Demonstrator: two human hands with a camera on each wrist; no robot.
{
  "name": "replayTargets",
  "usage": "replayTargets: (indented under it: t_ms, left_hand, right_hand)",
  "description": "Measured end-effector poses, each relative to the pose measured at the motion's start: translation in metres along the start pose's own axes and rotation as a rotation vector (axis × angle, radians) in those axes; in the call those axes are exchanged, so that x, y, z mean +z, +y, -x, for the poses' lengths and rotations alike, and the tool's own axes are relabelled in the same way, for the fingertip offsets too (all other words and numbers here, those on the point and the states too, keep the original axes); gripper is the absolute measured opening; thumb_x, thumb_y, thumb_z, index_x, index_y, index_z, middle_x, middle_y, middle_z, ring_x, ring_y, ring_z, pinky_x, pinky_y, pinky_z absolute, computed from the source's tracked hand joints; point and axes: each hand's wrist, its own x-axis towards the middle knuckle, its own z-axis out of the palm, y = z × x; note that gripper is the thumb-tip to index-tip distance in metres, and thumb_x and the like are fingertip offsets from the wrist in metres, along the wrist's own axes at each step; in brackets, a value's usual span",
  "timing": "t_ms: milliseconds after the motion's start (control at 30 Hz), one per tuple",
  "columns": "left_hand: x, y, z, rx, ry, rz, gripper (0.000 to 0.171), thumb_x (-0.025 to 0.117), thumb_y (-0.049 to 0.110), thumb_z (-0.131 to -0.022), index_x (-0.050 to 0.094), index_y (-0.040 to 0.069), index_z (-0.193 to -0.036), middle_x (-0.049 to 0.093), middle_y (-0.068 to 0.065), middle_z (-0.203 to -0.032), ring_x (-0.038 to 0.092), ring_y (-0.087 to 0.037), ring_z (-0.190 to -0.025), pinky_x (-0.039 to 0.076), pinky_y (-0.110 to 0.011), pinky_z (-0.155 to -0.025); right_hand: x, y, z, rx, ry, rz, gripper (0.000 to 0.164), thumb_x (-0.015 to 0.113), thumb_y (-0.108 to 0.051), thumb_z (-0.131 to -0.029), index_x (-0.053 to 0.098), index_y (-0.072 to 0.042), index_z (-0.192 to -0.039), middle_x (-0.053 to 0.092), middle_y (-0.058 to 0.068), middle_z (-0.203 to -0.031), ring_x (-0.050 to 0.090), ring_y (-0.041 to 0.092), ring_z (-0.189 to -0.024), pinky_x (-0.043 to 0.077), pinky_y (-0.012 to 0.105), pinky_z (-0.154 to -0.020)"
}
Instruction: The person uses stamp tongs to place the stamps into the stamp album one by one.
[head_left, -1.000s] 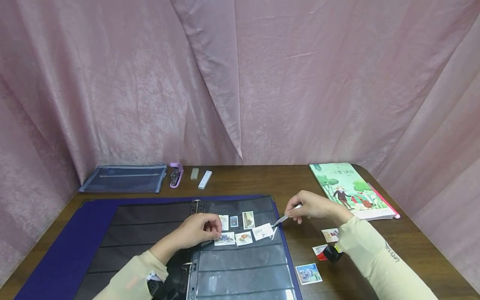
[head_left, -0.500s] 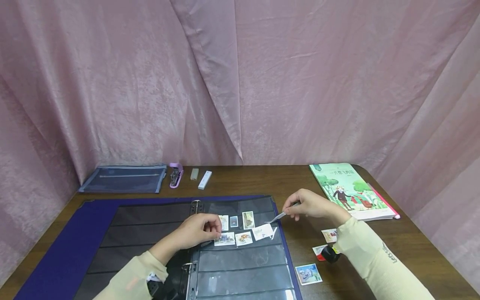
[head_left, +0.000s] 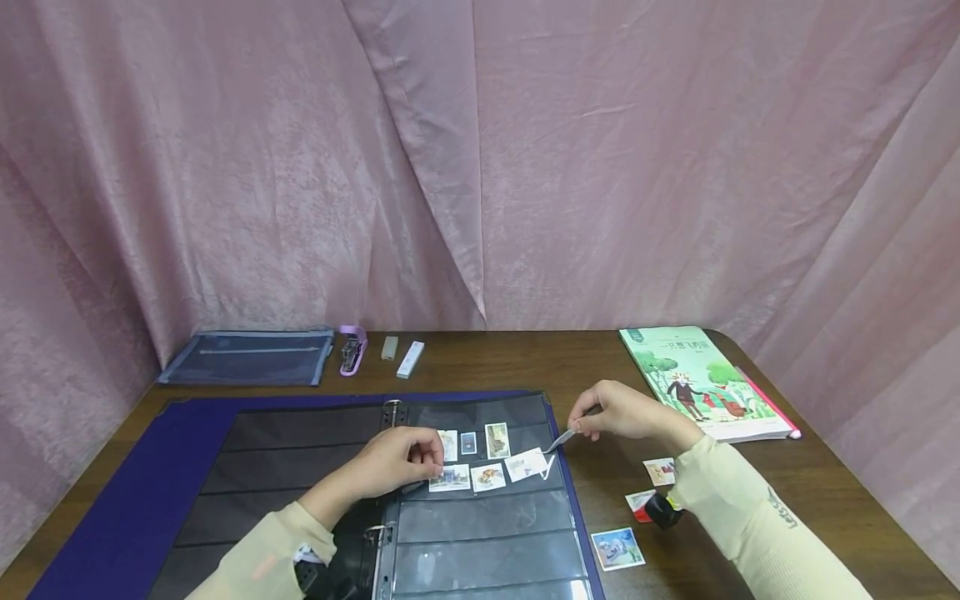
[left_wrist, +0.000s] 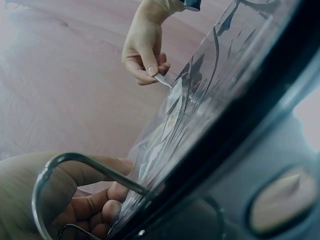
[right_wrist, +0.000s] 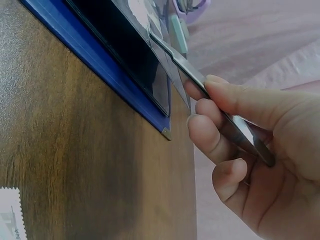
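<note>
My right hand (head_left: 611,411) holds metal tweezers (right_wrist: 187,67) between thumb and fingers. Their tip meets the right end of a white, slightly tilted stamp (head_left: 527,464) on the stamp album's right page (head_left: 487,554). My left hand (head_left: 401,461) lies over the binder rings with curled fingers; thumb and fingertips pinch the clear pocket film (left_wrist: 150,150) near the left stamp (head_left: 450,477) of the second row. Beside that one sits an orange-marked stamp (head_left: 488,477). Above them, a small blue stamp (head_left: 468,442) and a taller stamp (head_left: 497,440) share the top row.
Three loose stamps lie right of the album, the nearest a blue one (head_left: 618,548). A green picture book (head_left: 701,379) is at the back right. Along the back left are a mesh pouch (head_left: 247,358), a purple stapler-like item (head_left: 352,350) and a white block (head_left: 410,360).
The tweezers' tip lifted up and left above the white stamp, then came back down to its right end. My left hand and the stamps stay in place.
</note>
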Motion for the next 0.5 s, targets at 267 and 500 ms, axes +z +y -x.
replayTargets:
  t_ms: [267, 500]
  left_hand:
    - [-0.0002, 0.0007, 0.0002, 0.000, -0.002, 0.006, 0.013, 0.068, 0.019, -0.076, 0.057, 0.025, -0.073, 0.050, 0.013, -0.064, 0.045, -0.001, -0.057, 0.038, -0.019, -0.054]
    - [0.0004, 0.0003, -0.0001, -0.007, -0.002, 0.014, 0.014, 0.070, 0.021, -0.076, 0.057, 0.026, -0.073, 0.049, 0.013, -0.063, 0.044, 0.000, -0.058, 0.038, -0.019, -0.054]
  right_hand:
    - [-0.0016, 0.0001, 0.0008, 0.013, 0.006, -0.021, 0.009, 0.061, -0.014, -0.083, 0.068, -0.008, -0.083, 0.065, 0.011, -0.070, 0.056, 0.011, -0.057, 0.042, 0.021, -0.046]
    - [-0.0007, -0.0004, -0.0008, 0.011, 0.010, -0.015, 0.009, 0.061, -0.014, -0.083, 0.068, -0.008, -0.082, 0.063, 0.008, -0.067, 0.055, 0.012, -0.057, 0.038, 0.018, -0.045]
